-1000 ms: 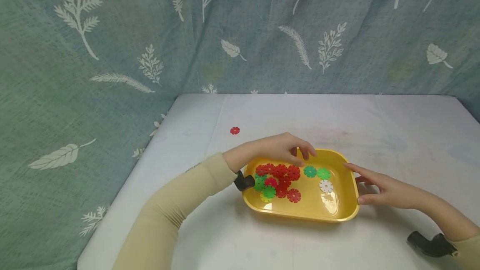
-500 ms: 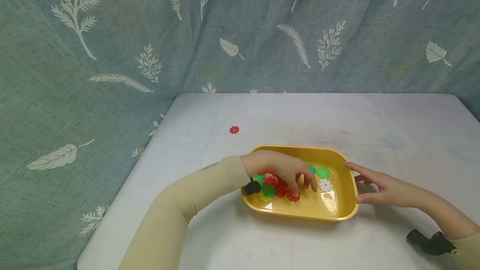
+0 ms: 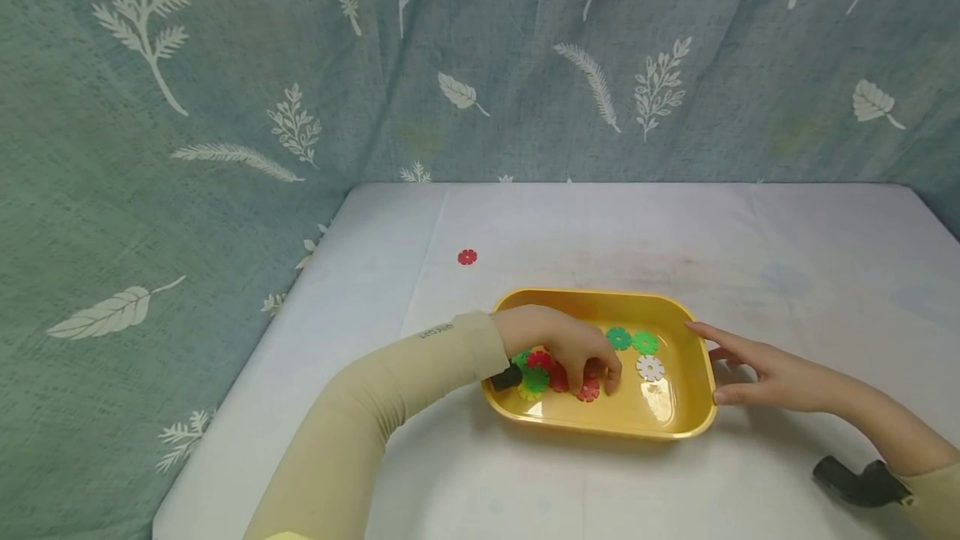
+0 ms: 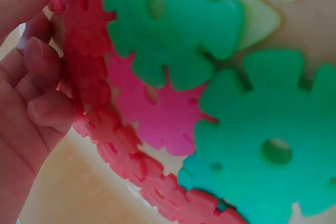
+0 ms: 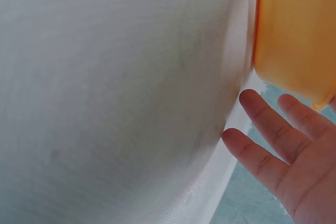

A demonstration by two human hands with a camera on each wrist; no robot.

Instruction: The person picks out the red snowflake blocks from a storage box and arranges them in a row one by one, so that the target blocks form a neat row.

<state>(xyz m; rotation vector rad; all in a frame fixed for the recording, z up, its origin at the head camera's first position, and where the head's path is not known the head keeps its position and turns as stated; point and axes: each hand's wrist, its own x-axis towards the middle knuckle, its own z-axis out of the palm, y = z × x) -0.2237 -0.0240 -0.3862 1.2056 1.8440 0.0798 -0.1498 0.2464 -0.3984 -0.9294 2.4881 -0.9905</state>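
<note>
My left hand (image 3: 581,348) reaches down into the yellow plastic tray (image 3: 600,430), fingers bent, at a red notched building disc (image 3: 588,391). Whether it pinches that disc is hidden. In the left wrist view, the curled fingers (image 4: 44,66) lie beside overlapping red discs (image 4: 113,142); a pink disc (image 4: 157,106) and green discs (image 4: 173,19) are close by. Thumb and index fingertip of my right hand (image 3: 772,377) touch the tray's right end. Its other fingers stretch out below the rim in the right wrist view, apart from the orange-looking tray wall (image 5: 296,30).
Toward the tray's right half lie a teal disc (image 3: 618,338), a light green disc (image 3: 645,343) and a white disc (image 3: 650,368). One red disc (image 3: 467,257) sits outside on the white tablecloth (image 3: 420,473). A leaf-patterned curtain (image 3: 510,65) hangs behind.
The left hand has come forward and down from the tray's far rim onto the red discs, its fingers bending more. My right hand stays at the tray's end.
</note>
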